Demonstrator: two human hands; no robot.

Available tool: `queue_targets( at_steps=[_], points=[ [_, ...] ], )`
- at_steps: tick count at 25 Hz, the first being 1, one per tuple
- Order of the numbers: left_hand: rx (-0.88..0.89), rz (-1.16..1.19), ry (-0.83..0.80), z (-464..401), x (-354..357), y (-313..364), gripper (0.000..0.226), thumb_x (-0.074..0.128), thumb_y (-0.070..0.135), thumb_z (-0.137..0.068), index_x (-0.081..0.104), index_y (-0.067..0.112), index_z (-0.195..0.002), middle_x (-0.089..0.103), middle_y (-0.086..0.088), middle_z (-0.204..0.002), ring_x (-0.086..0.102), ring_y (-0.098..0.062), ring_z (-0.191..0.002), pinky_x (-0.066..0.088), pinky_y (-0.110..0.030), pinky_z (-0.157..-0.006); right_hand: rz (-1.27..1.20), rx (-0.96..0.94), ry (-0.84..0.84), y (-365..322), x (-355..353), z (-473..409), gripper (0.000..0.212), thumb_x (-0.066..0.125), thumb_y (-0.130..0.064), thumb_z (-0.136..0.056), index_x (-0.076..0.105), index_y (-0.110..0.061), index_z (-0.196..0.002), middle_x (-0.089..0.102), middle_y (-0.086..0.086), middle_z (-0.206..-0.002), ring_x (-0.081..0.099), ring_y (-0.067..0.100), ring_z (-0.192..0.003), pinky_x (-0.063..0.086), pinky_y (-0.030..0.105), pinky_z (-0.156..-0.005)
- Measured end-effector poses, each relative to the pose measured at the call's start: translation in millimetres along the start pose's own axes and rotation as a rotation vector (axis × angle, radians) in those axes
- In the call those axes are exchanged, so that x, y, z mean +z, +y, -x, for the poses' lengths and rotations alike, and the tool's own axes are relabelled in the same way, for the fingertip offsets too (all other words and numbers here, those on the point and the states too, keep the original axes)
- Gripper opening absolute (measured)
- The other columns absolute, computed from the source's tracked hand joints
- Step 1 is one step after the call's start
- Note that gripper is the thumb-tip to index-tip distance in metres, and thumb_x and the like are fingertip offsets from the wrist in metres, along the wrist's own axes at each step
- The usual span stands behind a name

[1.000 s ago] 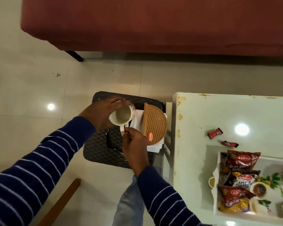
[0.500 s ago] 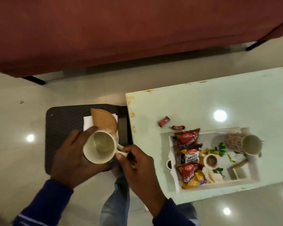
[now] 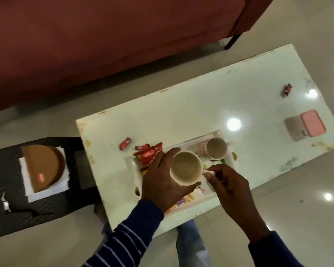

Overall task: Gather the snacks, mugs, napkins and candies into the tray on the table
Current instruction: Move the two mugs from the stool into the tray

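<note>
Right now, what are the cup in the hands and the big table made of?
The cream round mug, held by the left hand and right hand, looks like glazed ceramic: thick rim, smooth matte-cream inside. The pale rectangular table looks like glossy glass or polished stone, since ceiling lights mirror sharply on it; brownish stains mark its edge. Which one, I cannot tell.

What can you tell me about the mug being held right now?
The held mug is cream inside and looks ceramic and empty. It is upright, mouth toward the camera, held above the white tray on the table. The left hand wraps its side and the right hand pinches the handle. Its outer pattern is hidden. A second mug already sits in the tray just beyond it.
</note>
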State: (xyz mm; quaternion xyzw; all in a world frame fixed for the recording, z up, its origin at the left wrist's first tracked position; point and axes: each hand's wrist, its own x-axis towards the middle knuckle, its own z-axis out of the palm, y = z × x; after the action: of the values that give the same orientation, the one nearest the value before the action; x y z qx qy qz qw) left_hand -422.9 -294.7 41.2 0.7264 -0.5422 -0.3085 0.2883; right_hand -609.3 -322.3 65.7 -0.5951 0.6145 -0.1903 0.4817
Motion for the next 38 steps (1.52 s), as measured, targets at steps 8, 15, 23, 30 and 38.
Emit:
queue_targets(
  at_steps=[8, 15, 23, 30, 38],
  points=[
    [-0.063, -0.088, 0.017, 13.5, 146.2, 60.0, 0.083, 0.078, 0.067, -0.053, 0.053, 0.029, -0.122, 0.057, 0.007, -0.11, 0.059, -0.013, -0.095, 0.054, -0.027, -0.07, 0.056, 0.066, -0.038, 107.9, -98.9, -19.6, 0.006, 0.07, -0.014, -0.088, 0.069, -0.016, -0.094, 0.064, -0.027, -0.069, 0.061, -0.005, -0.066, 0.04, 0.004, -0.058],
    [-0.089, -0.051, 0.202, 35.4, 187.7, 73.7, 0.081, 0.083, 0.062, -0.056, 0.062, 0.013, -0.116, 0.062, -0.001, -0.11, 0.046, -0.001, -0.103, 0.026, 0.003, -0.089, 0.026, -0.025, -0.138, 136.0, -128.8, -34.8, 0.006, 0.073, -0.018, -0.085, 0.07, -0.019, -0.091, 0.074, -0.01, -0.087, 0.068, 0.004, -0.078, 0.047, 0.007, -0.066],
    [-0.125, -0.064, 0.118, 39.9, 210.4, 56.5, 0.08, 0.079, 0.064, -0.058, 0.06, 0.014, -0.118, 0.062, 0.001, -0.11, 0.04, 0.005, -0.103, 0.027, 0.004, -0.085, 0.095, 0.02, -0.183, 168.1, -120.7, -39.3, 0.011, 0.073, -0.024, -0.085, 0.071, -0.016, -0.093, 0.071, -0.011, -0.079, 0.066, -0.002, -0.081, 0.044, 0.003, -0.065],
    [-0.222, -0.095, 0.064, 31.3, 227.4, 38.9, 0.083, 0.079, 0.066, -0.054, 0.055, 0.02, -0.119, 0.059, 0.004, -0.111, 0.053, -0.007, -0.1, 0.04, -0.015, -0.076, 0.141, 0.062, -0.185, 189.0, -103.4, -55.2, 0.013, 0.072, -0.026, -0.087, 0.07, -0.016, -0.095, 0.062, -0.018, -0.076, 0.061, -0.012, -0.075, 0.042, 0.002, -0.063],
    [-0.277, -0.133, -0.028, 33.1, 231.5, 36.6, 0.097, 0.079, 0.073, -0.045, 0.045, 0.027, -0.123, 0.057, 0.005, -0.112, 0.058, -0.008, -0.096, 0.043, -0.015, -0.066, 0.156, 0.145, -0.154, 201.7, -98.8, -56.5, 0.017, 0.071, -0.023, -0.087, 0.069, -0.02, -0.103, 0.072, -0.009, -0.091, 0.067, -0.003, -0.081, 0.044, 0.001, -0.064]
  ],
)
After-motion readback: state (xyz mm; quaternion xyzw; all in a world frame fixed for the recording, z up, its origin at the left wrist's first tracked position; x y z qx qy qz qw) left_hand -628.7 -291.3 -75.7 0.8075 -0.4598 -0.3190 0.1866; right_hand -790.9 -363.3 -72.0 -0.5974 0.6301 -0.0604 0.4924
